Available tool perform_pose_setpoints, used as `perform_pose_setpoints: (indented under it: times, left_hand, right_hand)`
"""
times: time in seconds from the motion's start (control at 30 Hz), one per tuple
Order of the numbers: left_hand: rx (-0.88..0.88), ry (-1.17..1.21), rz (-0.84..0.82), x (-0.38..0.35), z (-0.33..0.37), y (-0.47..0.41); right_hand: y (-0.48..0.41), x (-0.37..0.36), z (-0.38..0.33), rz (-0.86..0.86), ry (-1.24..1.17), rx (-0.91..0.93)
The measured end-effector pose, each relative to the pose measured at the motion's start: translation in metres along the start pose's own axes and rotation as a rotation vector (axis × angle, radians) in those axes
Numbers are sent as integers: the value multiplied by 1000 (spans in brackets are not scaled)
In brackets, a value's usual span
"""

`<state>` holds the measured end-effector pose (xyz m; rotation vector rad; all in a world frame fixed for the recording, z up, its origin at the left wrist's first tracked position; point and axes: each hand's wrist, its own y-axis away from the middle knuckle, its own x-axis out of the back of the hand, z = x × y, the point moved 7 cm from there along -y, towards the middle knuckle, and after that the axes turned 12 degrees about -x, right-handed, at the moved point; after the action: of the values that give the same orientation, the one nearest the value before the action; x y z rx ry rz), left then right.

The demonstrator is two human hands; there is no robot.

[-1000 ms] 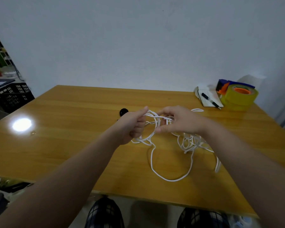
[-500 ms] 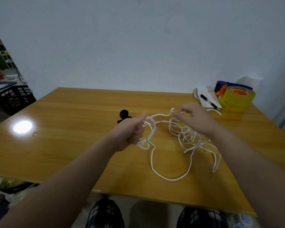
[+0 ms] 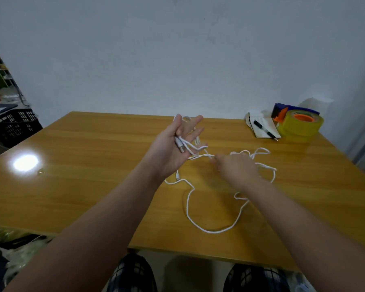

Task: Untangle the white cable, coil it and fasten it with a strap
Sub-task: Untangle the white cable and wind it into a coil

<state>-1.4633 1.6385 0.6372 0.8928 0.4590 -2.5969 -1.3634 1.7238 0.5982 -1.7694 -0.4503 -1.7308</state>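
The white cable (image 3: 209, 231) lies in loose tangled loops on the wooden table (image 3: 89, 186). My left hand (image 3: 173, 150) is raised above the table, palm towards me and fingers spread. The cable's USB plug (image 3: 180, 146) lies across the palm, a bent finger seems to pin its cord, and a strand runs round the fingers. My right hand (image 3: 236, 167) is lower and to the right, back up. Its fingertips pinch the strand that leads from the left hand. More loops lie behind and under the right hand.
At the table's back right corner are a notebook (image 3: 261, 128) with a black pen (image 3: 265, 133) and a yellow tape roll (image 3: 299, 127) in a blue and orange dispenser. A black crate (image 3: 15, 125) stands left of the table. The near table edge is just above my knees.
My left hand has risen and turned palm towards me, with its fingers spread out. My right hand dropped and came back towards the left. The small black object is now hidden.
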Motion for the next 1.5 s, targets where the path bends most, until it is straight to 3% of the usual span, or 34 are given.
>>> perform_pose_setpoints:
  times: [0.23,0.33,0.47,0.53,0.63,0.73,0.83,0.97,1.1,1.27,1.4,1.5]
  left_hand:
    - [-113,-246,263,41,-5,-27]
    - [-181,-552,315,57,3,-27]
    - [-168,-910,188,54,0,-20]
    - [-109,-953,90,48,-10,-18]
    - [1,-862,-16,43,-27,-17]
    - [51,-948,-125,31,-33,-11]
    - [53,-1092,-238,23,-35,-6]
    - [90,-1011,-300,18,-38,-2]
    - [145,-831,-304,13,-45,3]
    - [225,-509,-246,12,-53,7]
    - [253,-369,-178,10,-55,9]
    - [231,-401,-125,13,-49,7]
  right_hand:
    - [23,-15,-49,29,148,377]
    - [28,3,-52,107,84,434]
    - [31,40,-52,355,-106,535]
    - [29,54,-45,451,-179,517]
    - [27,67,-41,488,-252,546]
    - [25,69,-35,501,-251,538]
    - [20,69,-26,520,-251,447]
    - [7,69,-12,543,-186,257]
    - [-8,60,1,257,-275,145]
    - [-2,36,-7,-385,-1013,265]
    - [4,27,-11,-512,-1056,273]
    - [8,27,-13,-533,-1038,275]
